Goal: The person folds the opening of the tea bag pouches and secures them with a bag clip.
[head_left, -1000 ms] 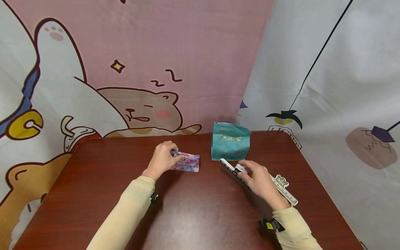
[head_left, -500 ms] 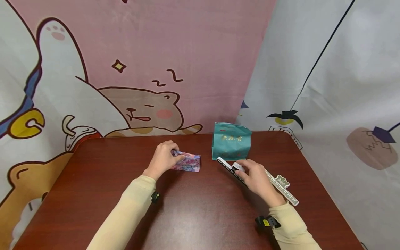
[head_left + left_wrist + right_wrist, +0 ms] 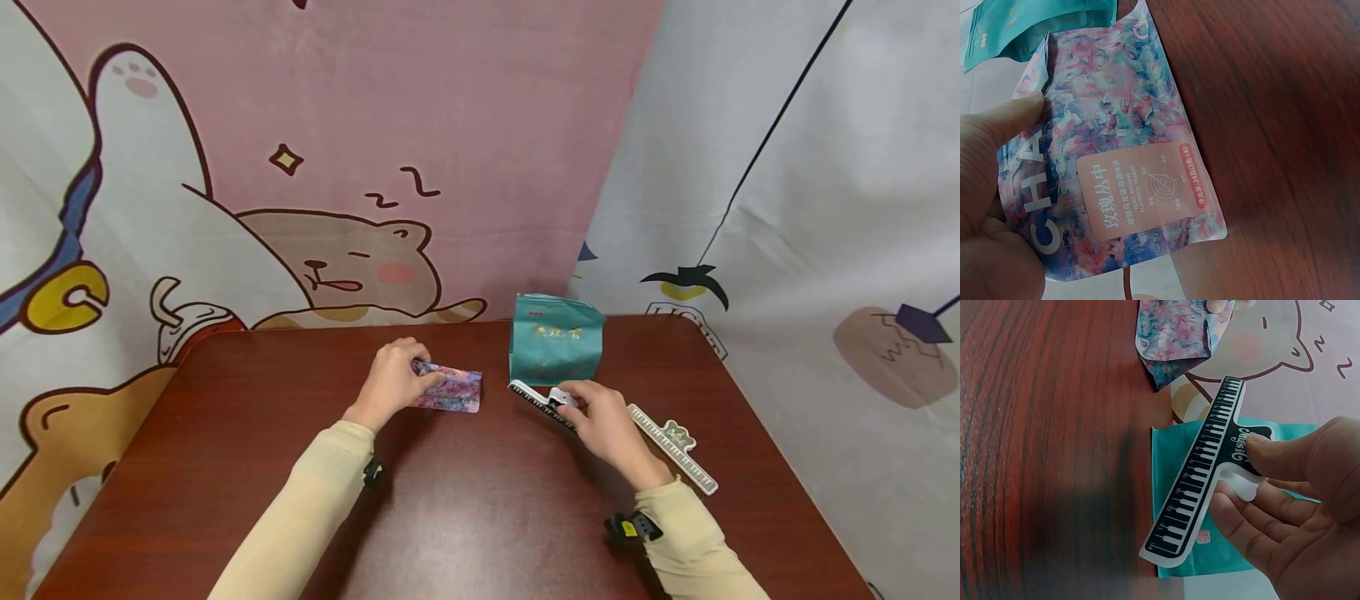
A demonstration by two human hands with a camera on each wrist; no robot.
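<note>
My left hand (image 3: 392, 382) grips the top of a colourful tea pouch (image 3: 1116, 112), marked as rose oolong teabags, its upper edge folded over near the thumb. In the right wrist view, my right hand (image 3: 1297, 506) pinches the handle of a long black-and-white clip (image 3: 1194, 481) printed with piano keys and the word "Music". The clip is held aslant in front of a teal pouch (image 3: 557, 337), which stands upright at the back of the table. Right of my right hand lies a second long clip (image 3: 678, 454), beige with a piano-key print.
All this is on a dark red-brown wooden table (image 3: 450, 517). Behind its far edge hangs a cartoon-printed cloth (image 3: 480, 150), close to the teal pouch.
My right hand has moved left with the piano-key clip, away from the beige clip, which shows more now. The left hand and the colourful tea pouch have stayed in place.
</note>
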